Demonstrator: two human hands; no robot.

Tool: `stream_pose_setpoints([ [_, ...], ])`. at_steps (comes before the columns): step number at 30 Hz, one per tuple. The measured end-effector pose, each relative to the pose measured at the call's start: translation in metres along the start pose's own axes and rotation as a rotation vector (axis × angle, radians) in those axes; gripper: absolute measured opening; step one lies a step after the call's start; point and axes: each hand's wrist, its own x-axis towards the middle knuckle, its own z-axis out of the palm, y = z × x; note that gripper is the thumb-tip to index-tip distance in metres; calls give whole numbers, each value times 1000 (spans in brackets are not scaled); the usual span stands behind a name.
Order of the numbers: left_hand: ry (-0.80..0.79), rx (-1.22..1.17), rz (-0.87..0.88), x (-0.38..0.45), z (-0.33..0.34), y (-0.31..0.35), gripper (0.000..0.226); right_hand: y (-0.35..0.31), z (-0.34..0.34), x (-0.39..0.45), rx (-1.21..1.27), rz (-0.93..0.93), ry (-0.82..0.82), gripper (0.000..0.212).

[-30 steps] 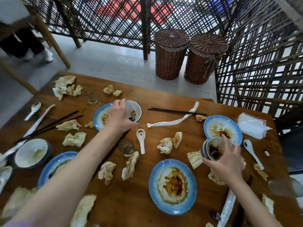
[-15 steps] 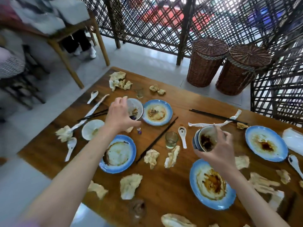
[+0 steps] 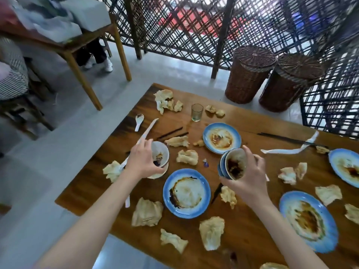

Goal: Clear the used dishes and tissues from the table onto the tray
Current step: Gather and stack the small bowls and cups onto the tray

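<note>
The person is gathering dirty bowls. The left hand [image 3: 144,162] curls its fingers round a white bowl [image 3: 161,155], which looks set on another bowl under it. The right hand [image 3: 250,177] grips a small stack of bowls [image 3: 232,165], tipped up above the table [image 3: 242,226]. Next, I think, the bowls should be joined into one pile and carried off. No tray shows here. Blue plates [image 3: 186,193] and crumpled tissues [image 3: 146,212] lie all over the brown wood. Two woven baskets [image 3: 250,74] stand by a dark lattice fence.
</note>
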Motion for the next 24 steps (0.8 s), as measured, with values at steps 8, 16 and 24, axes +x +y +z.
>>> stream_pose_setpoints([
  [8, -75, 24, 62, -1, 33, -39, 113, -39, 47, -15, -15, 59, -64, 111],
  [16, -85, -13, 66, 7, 49, -39, 115, -61, 66, -14, -31, 33, -101, 112],
  [24, -117, -76, 32, 9, 56, -43, 123, -64, 73, -6, -31, 0, -132, 112],
])
